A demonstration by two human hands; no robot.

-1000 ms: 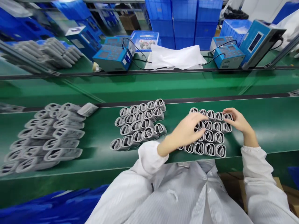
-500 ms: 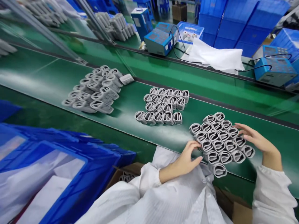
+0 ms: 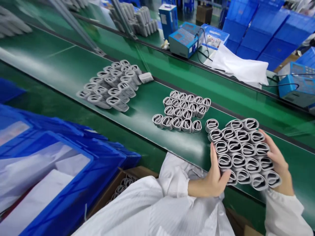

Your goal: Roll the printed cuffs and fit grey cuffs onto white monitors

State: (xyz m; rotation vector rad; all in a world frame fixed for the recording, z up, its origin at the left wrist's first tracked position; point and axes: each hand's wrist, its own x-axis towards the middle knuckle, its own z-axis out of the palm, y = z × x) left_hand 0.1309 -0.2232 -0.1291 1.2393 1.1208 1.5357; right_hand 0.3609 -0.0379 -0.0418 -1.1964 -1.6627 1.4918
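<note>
A cluster of grey rolled pieces (image 3: 242,149), ends facing up, stands near the front edge of the green belt (image 3: 137,131). My left hand (image 3: 215,177) presses against its left side, thumb over a front roll. Against the right side lies my right hand (image 3: 280,164), its fingers partly hidden behind the rolls. The cluster is squeezed between both hands. Left of it stands a smaller group of grey rolls (image 3: 182,111). Farther left, a leaning pile of grey rolls (image 3: 110,85) has one flat grey piece (image 3: 146,77) beside it.
Blue bins with white sheets (image 3: 49,170) and a cardboard box of rolls (image 3: 118,190) are at the lower left. Beyond the belt are blue devices (image 3: 185,39), a white cloth (image 3: 238,64), a blue basket (image 3: 216,32) and a metal post (image 3: 76,29).
Both hands have closed in on the right cluster, which is now packed into more even rows and looks lifted or tilted slightly. The camera view has shifted, moving the background rightward.
</note>
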